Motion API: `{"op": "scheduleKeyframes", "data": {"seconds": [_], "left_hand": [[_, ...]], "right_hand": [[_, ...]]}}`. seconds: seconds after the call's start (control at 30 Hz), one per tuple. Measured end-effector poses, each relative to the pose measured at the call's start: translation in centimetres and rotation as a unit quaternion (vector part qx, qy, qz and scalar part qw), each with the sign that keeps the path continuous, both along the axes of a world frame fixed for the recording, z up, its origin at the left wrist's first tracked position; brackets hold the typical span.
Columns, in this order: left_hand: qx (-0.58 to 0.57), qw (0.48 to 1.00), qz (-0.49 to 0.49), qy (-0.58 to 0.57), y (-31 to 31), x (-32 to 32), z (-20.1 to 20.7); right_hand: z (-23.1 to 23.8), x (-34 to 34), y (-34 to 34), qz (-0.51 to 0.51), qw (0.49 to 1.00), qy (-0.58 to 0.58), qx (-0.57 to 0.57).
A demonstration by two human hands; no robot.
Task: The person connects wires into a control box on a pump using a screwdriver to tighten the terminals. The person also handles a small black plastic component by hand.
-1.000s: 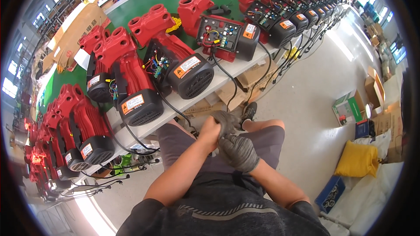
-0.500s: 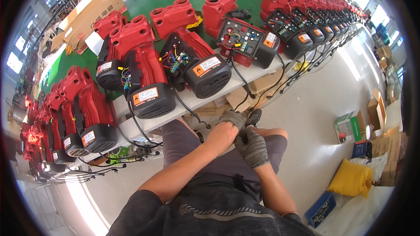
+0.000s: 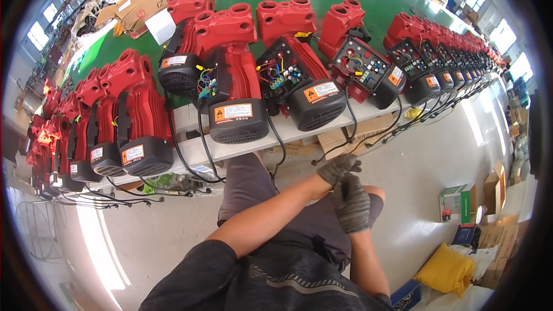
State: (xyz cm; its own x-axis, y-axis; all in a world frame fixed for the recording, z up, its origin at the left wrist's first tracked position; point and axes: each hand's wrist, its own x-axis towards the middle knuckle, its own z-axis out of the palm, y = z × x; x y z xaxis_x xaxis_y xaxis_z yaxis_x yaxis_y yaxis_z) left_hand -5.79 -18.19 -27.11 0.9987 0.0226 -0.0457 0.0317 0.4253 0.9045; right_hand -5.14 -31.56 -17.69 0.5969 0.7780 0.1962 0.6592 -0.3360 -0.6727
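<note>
My left hand wears a grey knitted work glove and is held over my lap, its fingers stretched out to the right. Just below it, my right hand, in a matching glove, is closed at the palm side of the left glove near its cuff. Its fingertips are partly hidden there. Both hands are off the table. The nearest machine is a red motor unit with a black end cover and uncovered wiring. Left of it stands another red motor unit with coloured wires at its side.
More red motor units line the left side, and a row runs off to the right. Black power cables hang over the white table edge. A cardboard box stands at the back left; a yellow sack lies lower right.
The view has shifted, so the motor units sit further right. Both hands have moved right in the picture. The left glove now covers more of the hand, and its fingers have straightened.
</note>
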Motion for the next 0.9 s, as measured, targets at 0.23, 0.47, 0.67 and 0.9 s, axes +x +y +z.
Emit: {"op": "scheduleKeyframes", "data": {"seconds": [0.23, 0.47, 0.67, 0.9], "left_hand": [[-0.309, 0.932, 0.188, 0.01, -2.9, -0.3, 4.3], [-0.374, 0.912, 0.144, 0.092, 0.6, 2.9, 3.9], [0.395, 0.916, 0.043, 0.057, 0.7, 1.1, 3.0], [0.715, 0.682, -0.097, 0.118, 1.0, 2.8, 8.1]], "right_hand": [[-1.1, 0.6, -1.1, -0.042, 0.993, -0.093, -0.063], [-0.3, -0.6, -0.6, 0.002, 0.995, 0.053, -0.08], [1.6, 0.1, -1.3, -0.022, 0.994, 0.087, -0.055], [-0.1, 0.4, -0.4, -0.09, 0.995, 0.02, -0.044]]}}
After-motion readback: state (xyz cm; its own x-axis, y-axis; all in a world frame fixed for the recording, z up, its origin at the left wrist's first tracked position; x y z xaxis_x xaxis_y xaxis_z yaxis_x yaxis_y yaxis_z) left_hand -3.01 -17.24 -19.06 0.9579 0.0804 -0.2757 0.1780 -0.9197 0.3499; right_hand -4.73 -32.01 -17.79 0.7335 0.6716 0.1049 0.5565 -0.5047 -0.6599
